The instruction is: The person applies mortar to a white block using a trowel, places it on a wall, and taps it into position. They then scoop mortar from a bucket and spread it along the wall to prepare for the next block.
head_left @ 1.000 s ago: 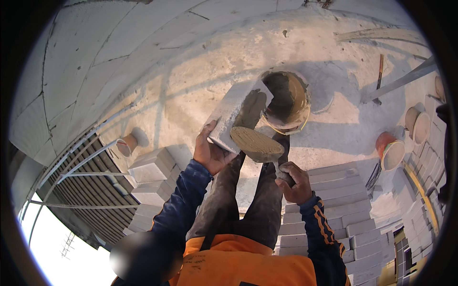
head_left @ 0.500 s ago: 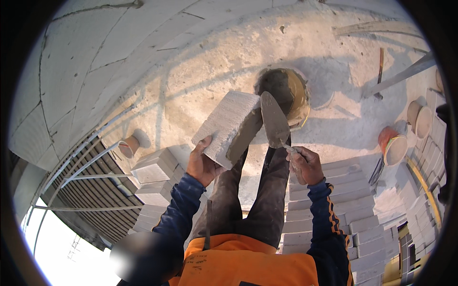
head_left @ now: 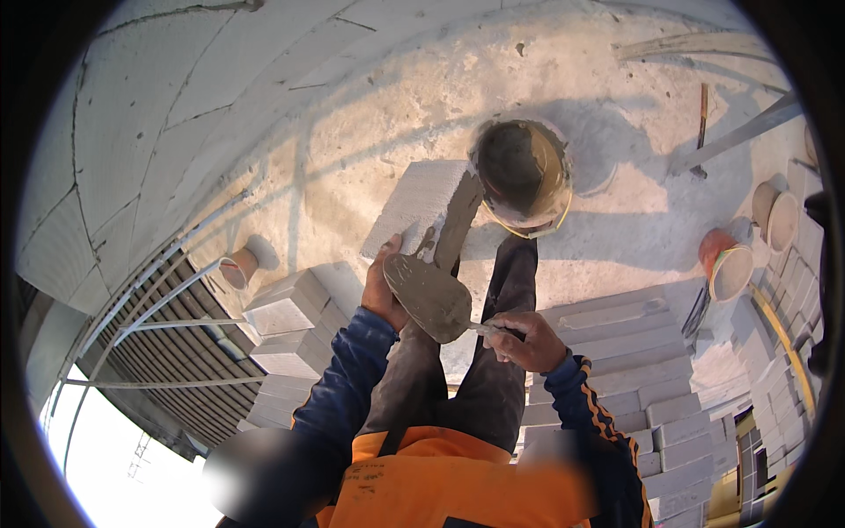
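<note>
The pale block [head_left: 414,204] is just left of the bucket [head_left: 551,167] in the view, its long axis slanting and its narrow side turned toward the bucket. Wet grey mortar [head_left: 459,216] coats that side, which probably explains the tilt: the coated side lies open to the tool while the clean broad face is left for the hand.

The left hand [head_left: 380,290], nearer the body than the bucket, has its grip on the block's near end, thumb over the broad face; the fingers underneath are hidden, seemingly bearing the weight. Whether the block also leans on a leg, I cannot tell.

The right hand [head_left: 528,341] is bodyward of the bucket, its grip closed around the handle of the trowel [head_left: 429,295]. The mortar-smeared blade points left across the block's near end, covering part of the left hand; contact is unclear.

The bucket stands on the floor [head_left: 396,119] just beyond the feet, presumably to keep mortar within easy reach. Farther left of it are stacked blocks [head_left: 286,304]; rightward and bodyward lie rows of blocks [head_left: 616,343], with a red bucket [head_left: 715,251] beyond them.
</note>
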